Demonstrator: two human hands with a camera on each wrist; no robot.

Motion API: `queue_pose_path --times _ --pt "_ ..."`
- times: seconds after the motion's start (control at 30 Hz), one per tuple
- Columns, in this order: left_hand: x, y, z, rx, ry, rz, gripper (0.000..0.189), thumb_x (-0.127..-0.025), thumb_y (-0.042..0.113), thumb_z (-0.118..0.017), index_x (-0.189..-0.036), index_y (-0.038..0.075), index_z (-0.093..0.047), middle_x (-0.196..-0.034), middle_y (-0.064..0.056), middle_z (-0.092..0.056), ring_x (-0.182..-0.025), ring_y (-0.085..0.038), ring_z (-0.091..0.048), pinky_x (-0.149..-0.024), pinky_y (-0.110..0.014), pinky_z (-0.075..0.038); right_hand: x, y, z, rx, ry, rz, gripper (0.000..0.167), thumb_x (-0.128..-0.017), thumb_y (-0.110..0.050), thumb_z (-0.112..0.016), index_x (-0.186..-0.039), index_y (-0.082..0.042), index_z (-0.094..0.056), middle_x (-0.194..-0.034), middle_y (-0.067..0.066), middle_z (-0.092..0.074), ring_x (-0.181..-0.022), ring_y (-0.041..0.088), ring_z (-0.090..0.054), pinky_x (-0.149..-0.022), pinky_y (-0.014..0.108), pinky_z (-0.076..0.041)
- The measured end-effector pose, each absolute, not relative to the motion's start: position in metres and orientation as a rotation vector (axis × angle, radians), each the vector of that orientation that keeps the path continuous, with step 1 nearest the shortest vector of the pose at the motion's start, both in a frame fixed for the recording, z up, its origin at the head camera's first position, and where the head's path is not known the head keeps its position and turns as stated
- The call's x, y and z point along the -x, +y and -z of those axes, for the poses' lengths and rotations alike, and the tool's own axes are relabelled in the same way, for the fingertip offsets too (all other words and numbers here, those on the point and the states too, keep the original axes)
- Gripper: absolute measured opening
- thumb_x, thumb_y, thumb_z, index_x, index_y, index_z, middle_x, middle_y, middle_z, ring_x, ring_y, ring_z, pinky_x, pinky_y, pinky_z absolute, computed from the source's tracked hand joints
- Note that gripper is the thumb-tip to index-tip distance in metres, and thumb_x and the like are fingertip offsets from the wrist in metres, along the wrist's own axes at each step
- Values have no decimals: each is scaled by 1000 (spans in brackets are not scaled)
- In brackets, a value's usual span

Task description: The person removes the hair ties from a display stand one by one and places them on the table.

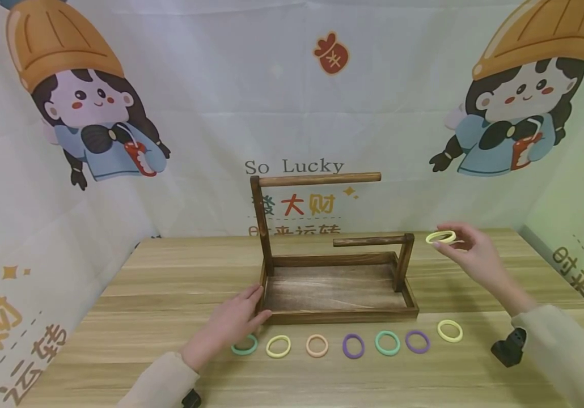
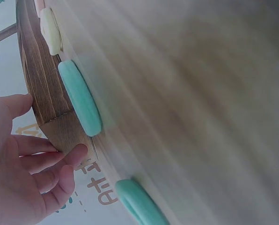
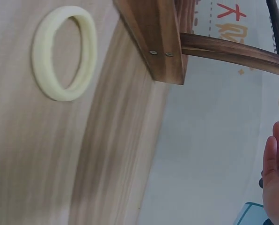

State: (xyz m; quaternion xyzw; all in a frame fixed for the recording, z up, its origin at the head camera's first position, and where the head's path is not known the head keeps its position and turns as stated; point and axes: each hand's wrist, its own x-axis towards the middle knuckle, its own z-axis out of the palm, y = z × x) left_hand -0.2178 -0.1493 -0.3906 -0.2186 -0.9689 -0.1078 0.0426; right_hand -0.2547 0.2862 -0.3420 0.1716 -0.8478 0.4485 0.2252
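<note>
A brown wooden rack (image 1: 340, 315) has a shallow tray base, a tall post with a long bar at left and a shorter post and bar at right. My left hand (image 1: 233, 317) grips its near left corner; in the left wrist view the thumb lies along the front wall and the fingers (image 2: 76, 154) bend at the end wall. To the right of the short post, my right hand (image 1: 468, 246) pinches a pale yellow ring (image 1: 441, 237) in the air. That ring and hand are partly cut off in the right wrist view.
In front of the rack lie several rings in a row: a green ring (image 1: 245, 344) partly behind my left hand, a yellow ring (image 1: 278, 346), an orange ring (image 1: 317, 345), a purple ring (image 1: 353, 346), and more to the right. A printed cloth (image 1: 399, 141) hangs behind the table.
</note>
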Motion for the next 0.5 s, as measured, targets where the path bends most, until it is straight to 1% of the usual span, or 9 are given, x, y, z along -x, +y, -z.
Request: queue_pose_path --times 0.1,0.33,0.5 --pt "217 -150 391 667 -2964 328 59 -88 37 -52 -125 -8 -43 -129 -20 -41 -111 -35 -45 -79 -45 -45 251 289 346 -483 -2323 -1252 32 -80 -3 -63 -109 8 -53 -98 7 -57 -77 -1 -53 -66 10 -44" --pt "217 -150 391 663 -2963 314 59 -87 37 -52 -125 -7 -43 -129 -20 -41 -110 -35 -45 -79 -45 -45 239 299 358 -496 -2319 -1291 31 -81 -3 -63 -108 7 -53 -98 -9 -57 -77 0 -54 -66 11 -45" --pt "217 -150 391 660 -2960 309 60 -88 38 -52 -126 -7 -43 -129 -19 -41 -110 -34 -46 -78 -45 -46 230 307 366 -495 -2318 -1287 29 -80 -1 -63 -107 5 -54 -97 -13 -56 -77 -2 -54 -67 10 -44"
